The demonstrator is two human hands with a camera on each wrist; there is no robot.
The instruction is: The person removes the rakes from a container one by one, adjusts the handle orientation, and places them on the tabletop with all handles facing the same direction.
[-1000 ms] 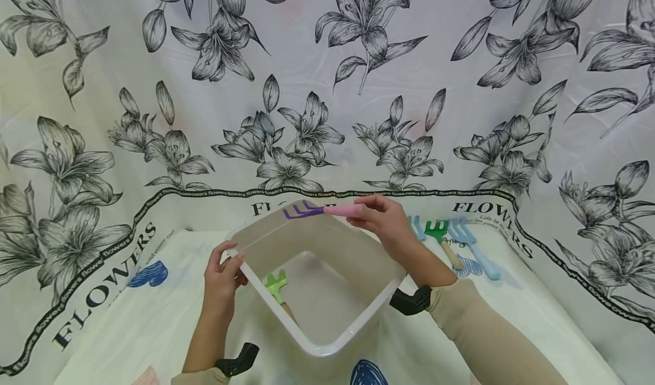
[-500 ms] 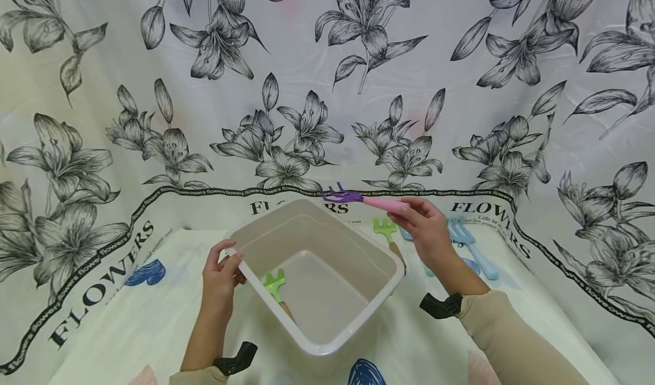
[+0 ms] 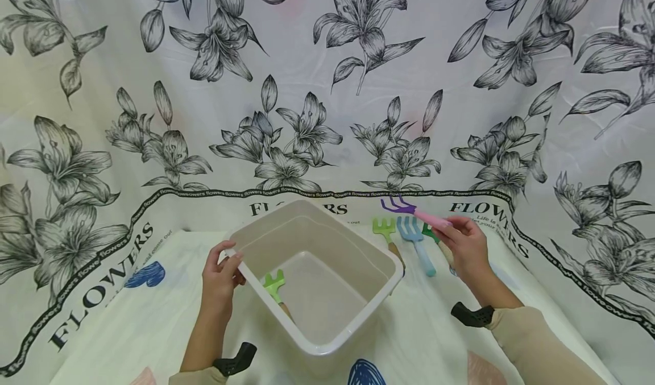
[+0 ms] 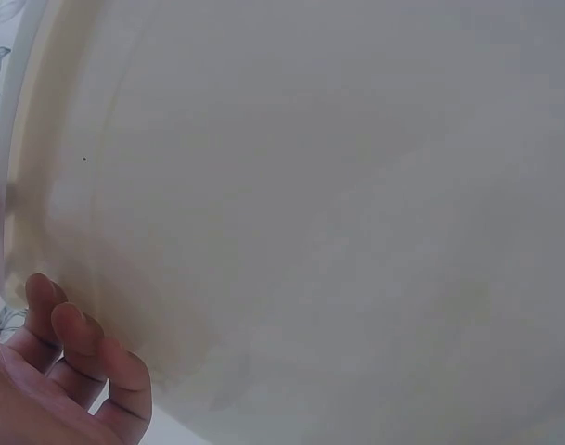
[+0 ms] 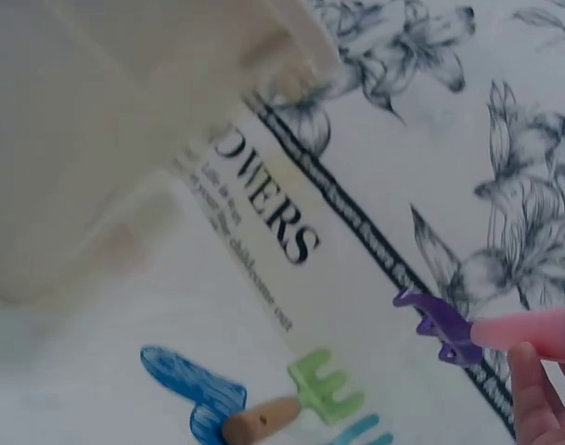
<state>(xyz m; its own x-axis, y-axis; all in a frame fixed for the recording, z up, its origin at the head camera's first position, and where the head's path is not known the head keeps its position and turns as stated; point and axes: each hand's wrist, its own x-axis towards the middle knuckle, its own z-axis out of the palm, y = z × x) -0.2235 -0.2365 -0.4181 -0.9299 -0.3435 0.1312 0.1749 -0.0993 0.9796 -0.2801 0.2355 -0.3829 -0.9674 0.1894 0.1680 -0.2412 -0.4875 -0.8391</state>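
Observation:
My left hand (image 3: 220,271) grips the rim of a beige plastic basin (image 3: 353,245) at its left corner, fingers curled under the edge. The basin tilts toward me, and inside lies a small light-green hand rake (image 3: 274,285) with a wooden handle. To the right of the basin, my right hand (image 3: 469,248) pinches the end of a toy-like hand rake (image 3: 409,208) with purple tines and a pink handle. Its tines point left, in the air above other rakes. In the right wrist view the purple tines (image 5: 447,329) show, with much of the hand cut off.
Right of the basin on the pale cloth lie a light-green rake with a wooden handle (image 3: 385,227), a light-blue rake (image 3: 415,240) and a dark-green rake (image 3: 431,233) partly hidden by my right hand. A flower-printed curtain (image 3: 358,146) hangs behind.
My right hand has moved right with the purple-and-pink rake, from over the basin to above the rakes on the cloth. My left hand and the basin stay nearly still.

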